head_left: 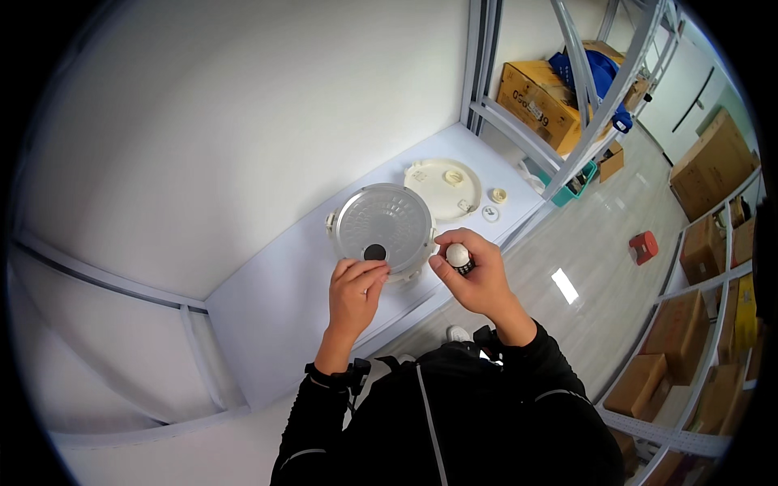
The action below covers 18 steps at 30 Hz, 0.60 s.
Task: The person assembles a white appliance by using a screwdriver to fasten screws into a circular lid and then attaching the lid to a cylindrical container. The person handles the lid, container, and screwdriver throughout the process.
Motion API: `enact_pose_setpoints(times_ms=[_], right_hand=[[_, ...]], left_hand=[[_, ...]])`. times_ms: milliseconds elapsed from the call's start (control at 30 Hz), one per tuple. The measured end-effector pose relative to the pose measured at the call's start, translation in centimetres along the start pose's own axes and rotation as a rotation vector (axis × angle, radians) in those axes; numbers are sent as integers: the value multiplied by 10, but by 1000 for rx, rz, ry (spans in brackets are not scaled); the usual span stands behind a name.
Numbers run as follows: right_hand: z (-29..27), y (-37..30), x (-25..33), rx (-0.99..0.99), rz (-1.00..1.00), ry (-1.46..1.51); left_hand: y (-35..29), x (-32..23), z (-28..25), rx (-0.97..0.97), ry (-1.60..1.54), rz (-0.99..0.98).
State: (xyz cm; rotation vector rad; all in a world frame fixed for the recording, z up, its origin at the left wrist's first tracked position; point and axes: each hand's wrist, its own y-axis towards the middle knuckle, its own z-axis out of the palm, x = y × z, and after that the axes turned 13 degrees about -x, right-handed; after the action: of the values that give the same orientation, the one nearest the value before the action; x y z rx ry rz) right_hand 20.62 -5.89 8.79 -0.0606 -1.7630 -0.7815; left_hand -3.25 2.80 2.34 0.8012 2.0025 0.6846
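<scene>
A round silver lid [386, 223] with a cream rim lies on the white bench in front of me. Near its front edge sits a dark round spot [374, 252]; I cannot tell whether it is a hole or a part. My left hand [354, 292] is at that edge, fingertips pressed together just beside the spot; what they hold, if anything, is hidden. My right hand [480, 275] is wrapped around a small white-topped black cylinder [459, 256], right of the lid. Behind the lid lies a cream round cover [442, 191] with a small cream ring [453, 178] on it.
A small cream cap [498, 195] and a flat white ring [490, 213] lie right of the cover. A metal frame post [600, 105] rises at the bench's far right end. Beyond are a yellow carton [539, 105], a teal bin [577, 185] and a red stool [643, 247].
</scene>
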Motion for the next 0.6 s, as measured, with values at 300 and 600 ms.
enact_pose_setpoints(times_ms=[300,600], right_hand=[[4,-19,17,-21,-36,-37],[0,-21,39,52,-31,33]], left_hand=[[3,-2,-3,16,75,37],[1,-2,0,55,12,-85]])
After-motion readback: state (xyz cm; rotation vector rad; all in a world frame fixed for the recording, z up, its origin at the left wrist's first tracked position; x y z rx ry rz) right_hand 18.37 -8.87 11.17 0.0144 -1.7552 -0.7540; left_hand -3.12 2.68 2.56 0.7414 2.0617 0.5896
